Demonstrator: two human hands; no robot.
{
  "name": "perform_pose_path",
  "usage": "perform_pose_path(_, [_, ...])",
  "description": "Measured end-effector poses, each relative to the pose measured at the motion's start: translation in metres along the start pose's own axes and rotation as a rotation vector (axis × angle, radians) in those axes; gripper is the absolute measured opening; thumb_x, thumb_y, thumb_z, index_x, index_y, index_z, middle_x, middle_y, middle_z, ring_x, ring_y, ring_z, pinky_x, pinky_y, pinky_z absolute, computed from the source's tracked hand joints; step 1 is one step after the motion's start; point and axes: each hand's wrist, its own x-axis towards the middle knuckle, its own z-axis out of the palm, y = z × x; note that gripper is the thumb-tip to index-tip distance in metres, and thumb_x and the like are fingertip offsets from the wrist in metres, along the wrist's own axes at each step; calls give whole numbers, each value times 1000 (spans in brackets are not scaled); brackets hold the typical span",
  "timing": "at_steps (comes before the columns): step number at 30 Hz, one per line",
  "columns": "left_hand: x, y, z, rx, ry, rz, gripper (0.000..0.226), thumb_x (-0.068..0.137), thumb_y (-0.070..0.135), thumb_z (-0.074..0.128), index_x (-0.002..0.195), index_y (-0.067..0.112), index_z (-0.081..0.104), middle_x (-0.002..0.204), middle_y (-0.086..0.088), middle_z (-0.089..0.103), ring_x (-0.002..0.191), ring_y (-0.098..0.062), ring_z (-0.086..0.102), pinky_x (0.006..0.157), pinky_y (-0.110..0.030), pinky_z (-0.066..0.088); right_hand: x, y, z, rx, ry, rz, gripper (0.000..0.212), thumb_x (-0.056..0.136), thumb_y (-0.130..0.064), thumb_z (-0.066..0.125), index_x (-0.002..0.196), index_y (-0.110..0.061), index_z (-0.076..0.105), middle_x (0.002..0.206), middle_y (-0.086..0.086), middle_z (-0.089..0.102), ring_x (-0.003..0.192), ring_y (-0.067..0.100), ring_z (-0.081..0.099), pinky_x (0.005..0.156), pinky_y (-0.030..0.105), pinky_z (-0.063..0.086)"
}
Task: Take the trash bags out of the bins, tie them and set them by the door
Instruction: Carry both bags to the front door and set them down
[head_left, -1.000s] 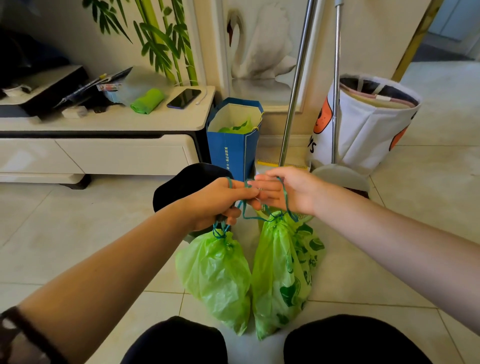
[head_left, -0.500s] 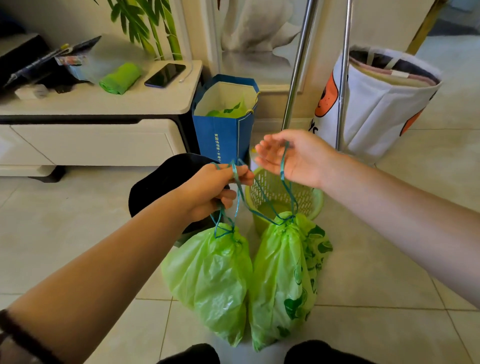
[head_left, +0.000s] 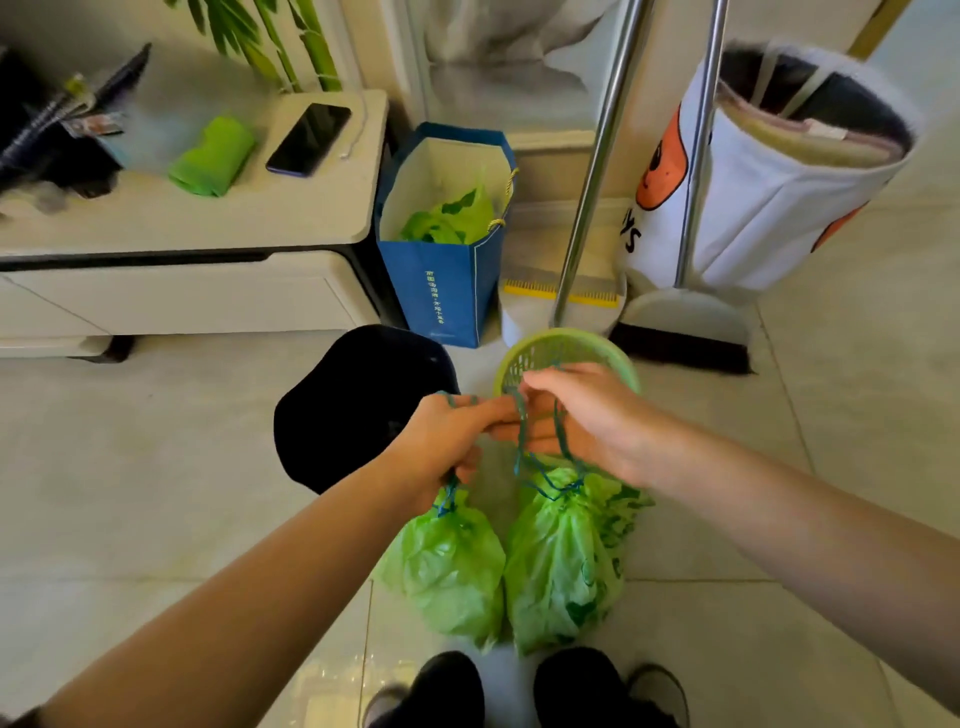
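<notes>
Left hand (head_left: 447, 441) grips the drawstrings of one green trash bag (head_left: 449, 569); right hand (head_left: 576, 421) holds those of the other trash bag (head_left: 558, 566).
Both hang cinched over the floor; behind, a green basket bin (head_left: 569, 348), a black bin (head_left: 353, 405), and a blue paper bag (head_left: 447, 280) containing green plastic.

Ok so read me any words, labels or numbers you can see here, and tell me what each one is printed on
"YS": large black letters, turned sideways, on the white fabric basket; the rest of the word is hidden behind the metal pole.
Vertical line of small pale characters down the front of the blue paper bag: too small and blurred to read.
The green trash bags carry dark green leaf-like shapes only, no text that I can make out.
Nothing else readable.
</notes>
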Motion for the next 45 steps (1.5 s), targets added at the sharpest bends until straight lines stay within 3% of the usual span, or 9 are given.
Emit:
perform_pose_path(3, [-16,3,5,65,12,-49,33,78,31,72,53,21,53,57,-5,39,39,-13,27,38,-18,23,-16,-6,4,90,4,89,17,95,-12,46,82,-6,54,69,14,63,58,30,67,67,37,57])
perform_pose_path(10, [-78,17,16,117,-26,-148,27,75,31,76,67,10,62,38,9,44,31,-7,34,41,-20,29,-61,-13,7,-113,161,232,17,92,-14,50,80,-4,56,60,15,56,31,16,47,40,23,42])
perform_pose_path(20, [-188,66,29,145,101,-214,32,89,18,60,61,13,45,58,-2,42,50,-15,41,57,-29,47,-180,-30,3,-533,233,215,11,66,-22,54,59,-14,53,57,4,54,54,21,49,52,26,38])
perform_pose_path(25, [-237,119,42,264,87,-175,27,89,25,58,69,10,47,58,-2,45,51,-18,48,73,-42,54,-259,-73,-4,-511,376,242,22,83,-7,46,62,-11,41,56,3,36,52,17,34,51,25,23])
perform_pose_path(31, [-291,167,65,555,-43,-94,28,90,24,52,68,8,46,65,-10,47,53,-21,40,53,-29,32,-334,-104,-11,-548,454,204,15,86,-10,43,73,-12,50,73,18,51,68,19,43,62,29,30])
perform_pose_path(34, [-318,183,78,753,-131,20,26,91,23,50,72,5,48,71,-15,52,58,-24,44,51,-31,31,-372,-110,-18,-583,561,186,22,84,-7,47,69,6,57,80,32,64,62,18,45,58,27,31])
perform_pose_path(38, [-349,206,97,876,-274,242,24,92,22,51,80,1,56,81,-20,66,75,-33,59,63,-36,41,-422,-109,-24,-557,727,74,26,85,-11,50,64,1,57,64,21,61,55,26,51,58,30,40])
perform_pose_path(43, [-379,231,128,827,-484,400,19,90,12,54,81,-3,62,68,-13,62,67,-29,60,70,-44,50,-493,-110,-32,-395,964,-94,15,85,-8,58,84,-2,73,78,11,73,79,26,69,81,38,54])
perform_pose_path(45, [-390,237,144,836,-516,467,18,90,11,56,79,-2,62,67,-15,63,63,-21,57,65,-39,48,-518,-110,-38,-360,1072,-120,16,84,-6,59,89,-3,74,85,11,74,83,23,68,82,30,53])
